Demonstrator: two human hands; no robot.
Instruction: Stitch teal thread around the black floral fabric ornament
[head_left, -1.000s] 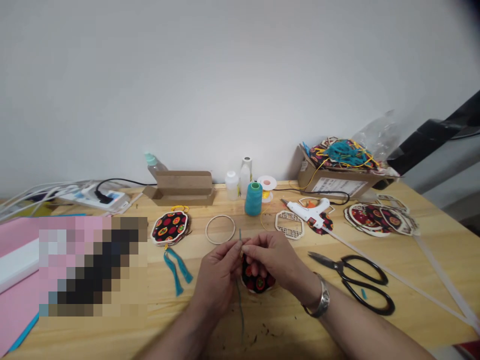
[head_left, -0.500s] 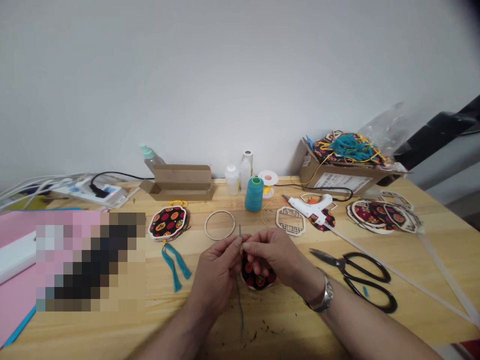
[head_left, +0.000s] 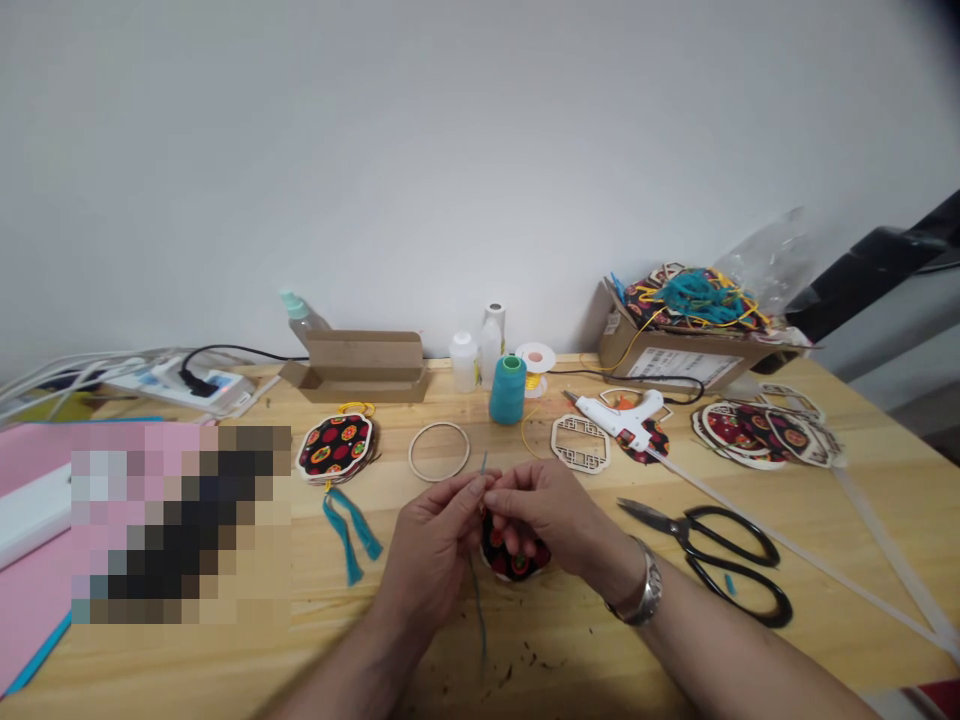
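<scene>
Close together near the table's front middle, both my hands pinch at one spot. My left hand (head_left: pixel 439 540) is closed on a teal thread (head_left: pixel 479 610); one end pokes up above the fingertips and the other hangs down toward the table. My right hand (head_left: pixel 547 510), with a silver bracelet on its wrist, has thumb and forefinger pressed together against the left fingertips. What that pinch holds is hidden. Partly under the right fingers lies a dark ornament (head_left: pixel 517 565) with a red flower pattern and pale edge.
Scissors (head_left: pixel 682 528) lie right of my hands, with a white glue gun (head_left: pixel 626 420) behind them. Ahead are a wooden ring (head_left: pixel 412 468), a lattice frame (head_left: pixel 555 440) and a teal thread cone (head_left: pixel 508 392). A tasselled ornament (head_left: pixel 335 447) is at left; a filled cardboard box (head_left: pixel 622 350) stands back right.
The thread's upper end now leans slightly right and its lower part has shifted a little. My hands keep nearly the same place and pinch.
</scene>
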